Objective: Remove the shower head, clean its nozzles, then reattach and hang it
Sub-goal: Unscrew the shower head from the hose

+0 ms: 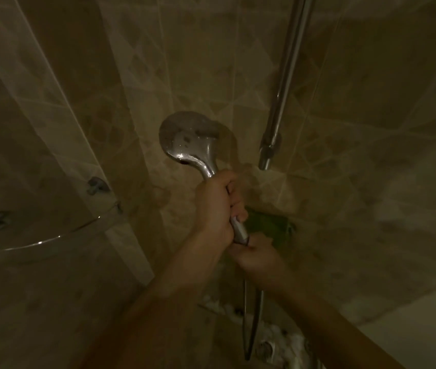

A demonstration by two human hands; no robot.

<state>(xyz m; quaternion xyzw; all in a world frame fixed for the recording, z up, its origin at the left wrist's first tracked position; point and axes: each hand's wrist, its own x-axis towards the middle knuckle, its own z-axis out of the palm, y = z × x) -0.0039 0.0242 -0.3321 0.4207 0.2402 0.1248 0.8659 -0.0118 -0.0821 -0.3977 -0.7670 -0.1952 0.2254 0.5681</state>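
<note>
Head view shows a dim shower corner with tan tiled walls that have lighter diamond shapes on them. 1 shiny metal rail runs down the wall on the right side. 1 curved glass shelf sticks out low on the left, held by small clips. Something green sits against the wall behind the hands, too dark to name.

1 shower head is held up in the middle, away from the rail. Its long axis runs from the lower right up to the upper left. The round end is on top and its shiny back faces the camera, so the nozzles are hidden. Drops of water sit on the metal.

2 hands are on it. The left hand has its grip wrapped tight around the handle. The right hand is just below, with its grip closed on the bottom end of the handle, where the hose joins. 1 hose hangs down in a thin loop under the hands. White bits lie on the floor below, too blurry to name.
</note>
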